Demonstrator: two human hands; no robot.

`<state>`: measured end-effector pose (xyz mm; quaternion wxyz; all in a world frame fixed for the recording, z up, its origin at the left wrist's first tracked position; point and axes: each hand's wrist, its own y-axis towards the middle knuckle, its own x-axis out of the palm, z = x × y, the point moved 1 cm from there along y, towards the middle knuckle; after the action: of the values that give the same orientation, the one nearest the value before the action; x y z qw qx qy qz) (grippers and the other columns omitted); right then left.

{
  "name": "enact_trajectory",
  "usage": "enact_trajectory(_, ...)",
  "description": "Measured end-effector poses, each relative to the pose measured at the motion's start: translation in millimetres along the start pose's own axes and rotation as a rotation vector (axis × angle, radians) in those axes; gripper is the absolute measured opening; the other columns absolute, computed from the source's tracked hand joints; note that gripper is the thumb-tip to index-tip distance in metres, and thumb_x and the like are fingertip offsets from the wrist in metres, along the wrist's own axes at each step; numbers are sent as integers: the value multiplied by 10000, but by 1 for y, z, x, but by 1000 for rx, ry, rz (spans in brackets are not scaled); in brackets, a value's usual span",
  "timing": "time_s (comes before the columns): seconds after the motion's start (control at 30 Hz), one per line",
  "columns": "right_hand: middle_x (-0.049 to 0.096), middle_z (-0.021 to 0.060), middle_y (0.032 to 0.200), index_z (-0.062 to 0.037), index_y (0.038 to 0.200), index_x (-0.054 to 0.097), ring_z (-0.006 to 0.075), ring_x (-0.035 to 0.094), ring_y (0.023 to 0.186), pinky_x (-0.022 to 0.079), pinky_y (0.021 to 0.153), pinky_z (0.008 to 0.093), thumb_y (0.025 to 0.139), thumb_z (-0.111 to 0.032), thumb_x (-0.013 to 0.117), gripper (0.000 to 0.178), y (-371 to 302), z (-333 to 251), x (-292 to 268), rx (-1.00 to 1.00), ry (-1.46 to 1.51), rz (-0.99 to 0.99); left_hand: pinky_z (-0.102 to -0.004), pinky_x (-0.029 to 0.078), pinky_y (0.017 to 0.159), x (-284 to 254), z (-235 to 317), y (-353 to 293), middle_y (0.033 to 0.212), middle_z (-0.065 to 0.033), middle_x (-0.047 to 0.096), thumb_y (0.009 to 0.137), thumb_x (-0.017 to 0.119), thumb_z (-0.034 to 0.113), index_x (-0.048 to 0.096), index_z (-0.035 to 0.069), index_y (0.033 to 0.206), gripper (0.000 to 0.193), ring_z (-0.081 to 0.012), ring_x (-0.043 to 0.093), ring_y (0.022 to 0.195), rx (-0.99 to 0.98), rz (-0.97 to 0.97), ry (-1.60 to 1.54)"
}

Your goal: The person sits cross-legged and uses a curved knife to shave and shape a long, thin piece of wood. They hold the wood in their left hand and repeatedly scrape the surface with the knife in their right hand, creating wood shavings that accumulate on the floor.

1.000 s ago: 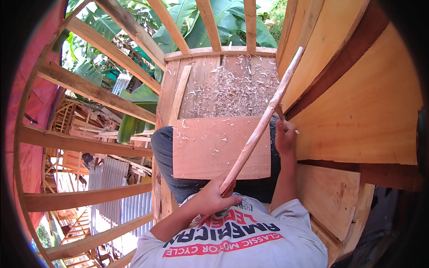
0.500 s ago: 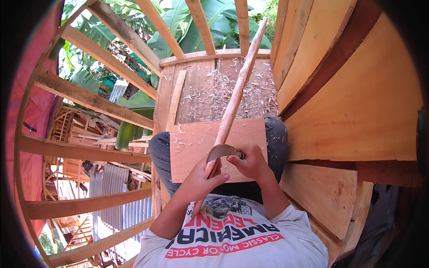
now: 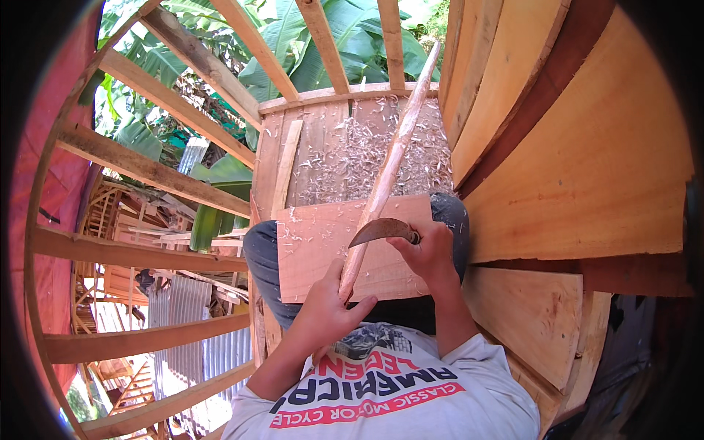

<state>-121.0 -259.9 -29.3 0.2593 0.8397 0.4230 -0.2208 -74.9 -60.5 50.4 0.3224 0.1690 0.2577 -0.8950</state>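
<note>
The long wooden stick (image 3: pixel 389 172) lies across the board (image 3: pixel 323 242) on my lap, left hand (image 3: pixel 326 312) gripping its near end, right hand (image 3: pixel 429 249) closed on the curved knife (image 3: pixel 381 231); I should shave thinly, stroking away from me.

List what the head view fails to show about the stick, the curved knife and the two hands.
- Near end of the long wooden stick: covered by the left hand.
- Handle of the curved knife: wrapped inside the right hand.
- Blade edge and where it meets the stick: too small to tell.
- Underside of the board on the lap: hidden by the board itself.
</note>
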Motion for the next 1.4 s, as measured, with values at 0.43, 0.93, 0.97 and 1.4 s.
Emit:
enact_trajectory(0.43,498,170,515,-15,661,624,360,561,521,400,464,383,721,-501,708,497,-3,-10,3,68,90,-46,-313,400,526,-7,-5,9,651,-81,485,754,724,249,482,18,1031,435,-153,477,566,46,20,-104)
enact_trajectory(0.93,468,111,461,-66,516,505,322,534,452,386,425,386,610,-676,699,647,-4,2,6,-138,-7,-41,-458,464,629,5,5,5,735,-273,578,751,693,247,426,-28,1098,518,-466,591,712,59,44,201)
enact_trajectory(0.97,464,109,457,-66,512,499,317,528,444,383,421,383,598,-683,701,654,-2,1,6,-148,-7,-19,-463,465,637,5,8,4,743,-279,578,752,692,249,423,-31,1107,527,-469,591,721,51,52,179)
enact_trajectory(1.4,425,131,478,-32,543,456,315,509,462,346,434,376,643,-719,647,720,2,9,-3,-100,-68,93,-332,394,561,10,9,-1,686,-106,485,738,724,206,453,-7,1045,462,-228,468,623,126,77,76)
